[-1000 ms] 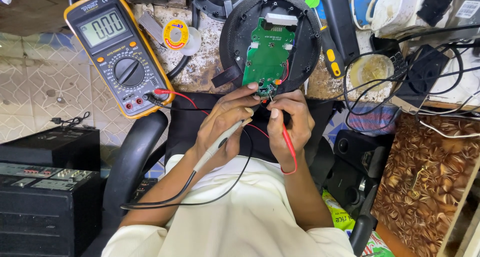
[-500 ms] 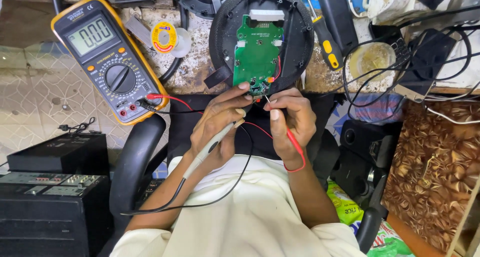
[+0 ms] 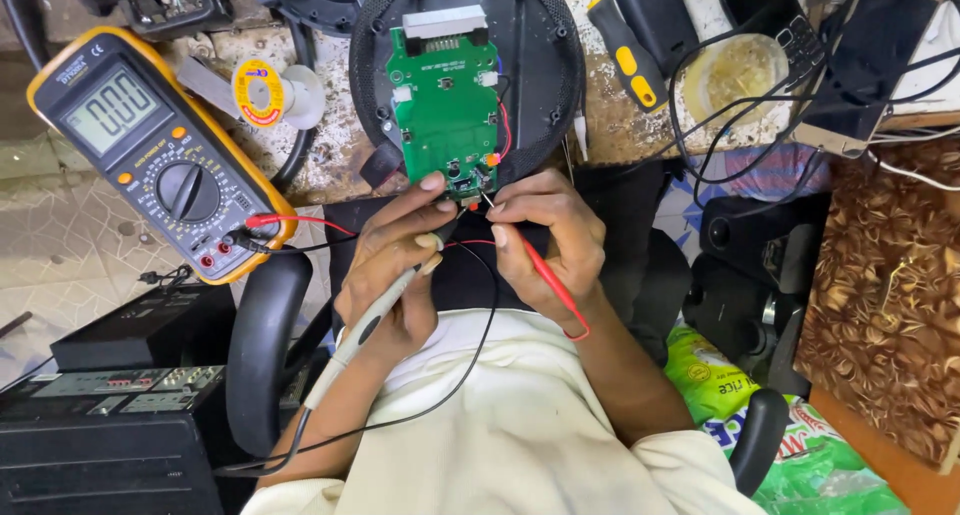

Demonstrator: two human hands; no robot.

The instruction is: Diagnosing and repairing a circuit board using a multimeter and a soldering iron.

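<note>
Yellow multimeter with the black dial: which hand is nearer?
Left. The left hand lies just right of the yellow multimeter; the right hand is farther right.

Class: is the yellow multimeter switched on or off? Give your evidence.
On. The multimeter shows digits on its display, and red and black leads are plugged into its sockets.

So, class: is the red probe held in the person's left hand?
No. The red probe lies in the right hand, its tip at the green circuit board; the left hand holds a grey probe.
</note>
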